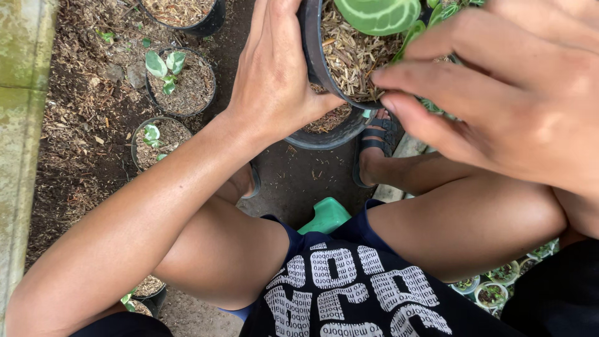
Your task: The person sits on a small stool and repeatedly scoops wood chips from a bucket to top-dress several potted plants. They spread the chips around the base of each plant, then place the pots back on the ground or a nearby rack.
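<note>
My left hand [274,75] grips the left rim and wall of a black plastic pot [310,50] held up close to the camera. The pot is filled with dry brown mulch [352,56], and a plant with a pale green patterned leaf [377,14] grows in it. My right hand [499,87] hovers over the pot's right side, fingers extended and pointing left, fingertips touching the mulch near the rim. Below the held pot sits a second dark pot [324,134] on the ground, mostly hidden.
Two black pots with small variegated seedlings [181,81] [156,140] stand on mulch-strewn soil at left. A mossy concrete edge [22,125] runs down the far left. My knees, sandalled feet [374,146] and a green stool [324,215] are below. Small white pots [493,290] sit at lower right.
</note>
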